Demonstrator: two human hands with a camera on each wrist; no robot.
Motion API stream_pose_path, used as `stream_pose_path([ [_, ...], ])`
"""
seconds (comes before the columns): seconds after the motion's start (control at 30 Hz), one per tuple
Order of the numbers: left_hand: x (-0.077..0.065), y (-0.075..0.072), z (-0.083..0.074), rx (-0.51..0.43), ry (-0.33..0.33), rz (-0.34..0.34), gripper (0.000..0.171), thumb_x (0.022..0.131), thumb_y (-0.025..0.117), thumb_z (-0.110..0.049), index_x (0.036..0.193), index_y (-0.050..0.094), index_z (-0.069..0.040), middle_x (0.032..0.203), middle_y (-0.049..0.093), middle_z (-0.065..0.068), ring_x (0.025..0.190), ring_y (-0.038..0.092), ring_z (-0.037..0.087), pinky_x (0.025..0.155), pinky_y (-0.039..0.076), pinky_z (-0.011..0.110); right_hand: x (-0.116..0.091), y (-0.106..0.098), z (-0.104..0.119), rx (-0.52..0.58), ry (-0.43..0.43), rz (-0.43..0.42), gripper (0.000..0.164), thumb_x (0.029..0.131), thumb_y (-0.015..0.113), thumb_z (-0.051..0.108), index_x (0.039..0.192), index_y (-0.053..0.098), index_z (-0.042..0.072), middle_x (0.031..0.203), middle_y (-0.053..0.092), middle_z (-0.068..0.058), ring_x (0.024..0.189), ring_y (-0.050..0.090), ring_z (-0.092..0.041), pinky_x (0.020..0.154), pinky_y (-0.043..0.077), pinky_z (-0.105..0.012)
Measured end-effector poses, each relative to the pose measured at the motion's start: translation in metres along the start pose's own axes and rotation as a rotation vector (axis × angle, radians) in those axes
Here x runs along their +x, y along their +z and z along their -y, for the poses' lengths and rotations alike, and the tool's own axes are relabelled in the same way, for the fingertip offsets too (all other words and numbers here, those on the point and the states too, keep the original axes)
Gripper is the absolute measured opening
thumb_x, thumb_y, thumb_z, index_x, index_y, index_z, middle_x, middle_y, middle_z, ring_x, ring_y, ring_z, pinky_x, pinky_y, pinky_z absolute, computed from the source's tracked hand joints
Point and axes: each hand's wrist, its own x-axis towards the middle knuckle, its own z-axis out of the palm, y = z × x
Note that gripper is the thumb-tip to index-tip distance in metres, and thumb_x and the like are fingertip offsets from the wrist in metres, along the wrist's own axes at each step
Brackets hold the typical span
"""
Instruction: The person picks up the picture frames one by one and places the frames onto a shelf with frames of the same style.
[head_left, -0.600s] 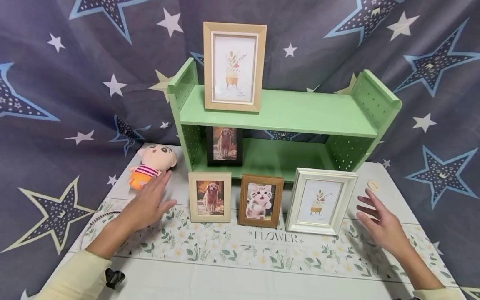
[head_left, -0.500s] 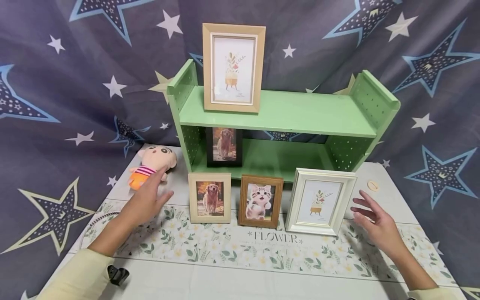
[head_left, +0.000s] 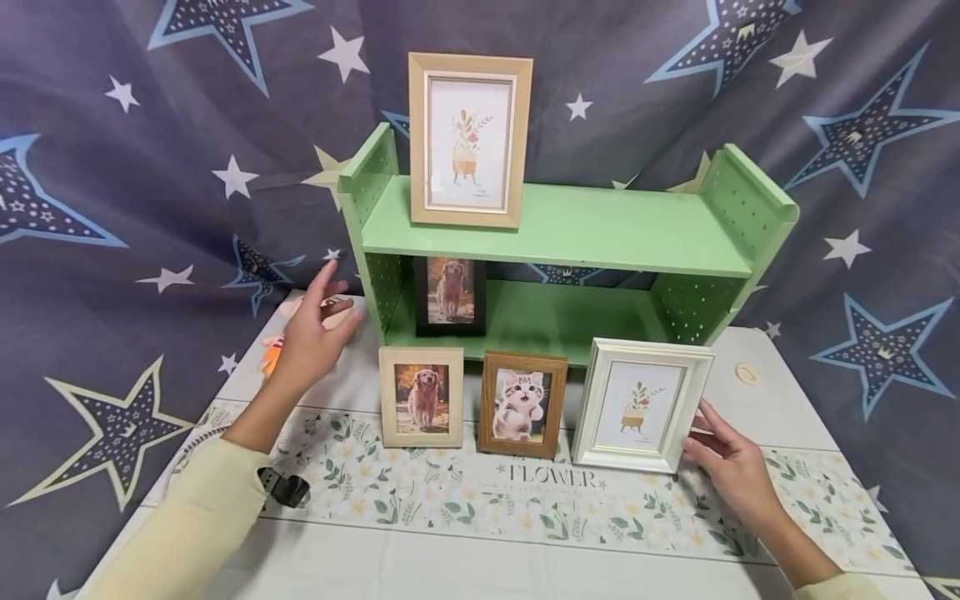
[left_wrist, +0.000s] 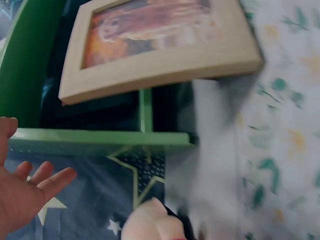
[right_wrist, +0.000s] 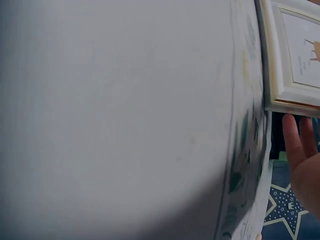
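Observation:
My left hand (head_left: 318, 337) hovers beside the left side of the green shelf (head_left: 637, 229), over the doll (head_left: 272, 357), which it mostly hides. Its fingers are spread and hold nothing; the left wrist view shows the same hand (left_wrist: 30, 195) near the shelf's side panel. At the right, my right hand (head_left: 738, 479) reaches the right edge of the white picture frame (head_left: 587, 408). Its fingers look fairly straight by that edge; whether they touch it is unclear. A brown frame with a kitten picture (head_left: 521, 404) and a beige frame with a dog picture (head_left: 422, 400) stand to its left.
A light wood frame (head_left: 471, 142) stands on the top shelf, at the left. Below it, a black frame (head_left: 450, 296) stands on the lower shelf. A small beige ring (head_left: 746, 374) lies on the table at the right. A floral runner (head_left: 450, 492) crosses the table.
My left hand has risen forward, from beside the doll to the shelf's left side. My right hand has moved left to the white frame's edge. The frames have stayed in place.

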Motion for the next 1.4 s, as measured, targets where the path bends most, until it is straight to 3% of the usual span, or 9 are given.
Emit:
stream_pose_path([
  [0.13,0.012,0.005,-0.012,-0.02,-0.004,-0.015,0.084,0.1,0.065,-0.017,0.165,0.014,-0.027,0.156,0.045,0.021,0.134,0.055,0.04,0.089,0.048,0.01,0.001,0.003,-0.002,0.015,0.004,-0.017,0.073,0.095,0.071,0.003,0.158,0.034,0.004,0.111,0.063,0.031,0.092,0.068,0.008,0.07,0.061,-0.022],
  [0.33,0.027,0.017,-0.019,-0.013,0.035,-0.061,0.082,0.099,0.066,-0.013,0.165,0.019,-0.025,0.148,0.052,0.023,0.124,0.06,0.042,0.104,0.047,0.052,0.001,0.003,-0.003,0.019,0.013,-0.011,0.076,0.094,0.072,0.005,0.159,0.033,0.008,0.11,0.063,0.03,0.092,0.068,0.007,0.07,0.062,-0.025],
  [0.47,0.034,0.02,-0.018,0.046,0.051,-0.105,0.079,0.098,0.066,-0.008,0.163,0.025,-0.023,0.138,0.057,0.025,0.116,0.062,0.044,0.103,0.048,0.059,0.001,0.004,-0.005,-0.001,0.02,-0.009,0.078,0.094,0.073,0.007,0.16,0.032,0.009,0.109,0.061,0.031,0.092,0.068,0.005,0.07,0.062,-0.026],
  [0.57,0.038,0.02,-0.016,0.087,0.066,-0.128,0.077,0.097,0.068,-0.007,0.162,0.029,-0.023,0.132,0.06,0.024,0.11,0.065,0.043,0.095,0.054,0.055,0.001,0.005,-0.006,0.003,0.03,-0.017,0.077,0.094,0.073,0.007,0.16,0.033,0.011,0.108,0.061,0.03,0.091,0.068,0.005,0.07,0.063,-0.027],
  [0.67,0.042,0.019,-0.014,0.134,0.087,-0.149,0.074,0.096,0.069,-0.009,0.16,0.033,-0.022,0.126,0.061,0.022,0.101,0.069,0.039,0.08,0.058,0.039,0.001,0.006,-0.006,0.01,0.03,-0.021,0.077,0.094,0.072,0.005,0.159,0.033,0.009,0.107,0.061,0.029,0.09,0.068,0.006,0.07,0.062,-0.027],
  [0.87,0.044,0.016,-0.011,0.144,0.115,-0.134,0.072,0.097,0.069,-0.01,0.159,0.034,-0.021,0.123,0.062,0.022,0.089,0.069,0.034,0.061,0.046,0.006,0.0,0.007,-0.007,0.032,0.016,-0.02,0.076,0.094,0.071,0.001,0.159,0.032,0.007,0.108,0.063,0.029,0.091,0.067,0.009,0.069,0.062,-0.025],
  [1.0,0.046,0.014,-0.01,0.14,0.124,-0.114,0.072,0.098,0.068,-0.013,0.16,0.033,-0.022,0.123,0.063,0.022,0.085,0.067,0.025,0.06,0.046,0.005,0.0,0.008,-0.005,0.035,0.017,-0.026,0.075,0.094,0.071,0.001,0.159,0.033,0.008,0.108,0.063,0.03,0.093,0.066,0.01,0.069,0.062,-0.025],
  [1.23,0.046,0.011,-0.008,0.111,0.12,-0.1,0.073,0.097,0.069,-0.012,0.16,0.032,-0.022,0.119,0.065,0.021,0.076,0.058,-0.005,0.057,0.051,0.009,0.001,0.008,-0.006,0.044,0.031,-0.02,0.076,0.094,0.072,0.002,0.159,0.033,0.01,0.109,0.063,0.031,0.094,0.066,0.01,0.069,0.062,-0.025],
  [1.4,0.047,0.013,-0.008,0.086,0.123,-0.09,0.073,0.097,0.069,-0.011,0.16,0.032,-0.021,0.12,0.065,0.022,0.073,0.056,-0.011,0.057,0.052,0.01,0.002,0.007,-0.005,0.11,0.022,-0.014,0.076,0.093,0.071,-0.001,0.158,0.033,0.008,0.111,0.065,0.028,0.095,0.067,0.008,0.068,0.062,-0.028],
])
